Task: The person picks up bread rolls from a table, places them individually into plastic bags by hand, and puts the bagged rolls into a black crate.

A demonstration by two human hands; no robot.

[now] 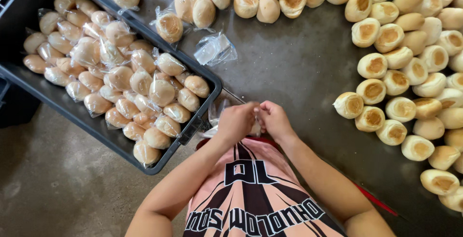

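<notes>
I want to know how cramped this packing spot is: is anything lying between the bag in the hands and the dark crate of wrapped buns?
Nothing visible. The left hand and right hand pinch the clear bag right beside the crate's near corner.

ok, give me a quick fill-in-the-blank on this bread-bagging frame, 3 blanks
1. Both hands, left hand and right hand, meet at a clear plastic ____ at the table edge.
2. The wrapped buns lie piled in a dark ____ on the person's left.
3. The unwrapped buns lie loose on the ____ on the person's right.

Missing words: bag; crate; table
</notes>
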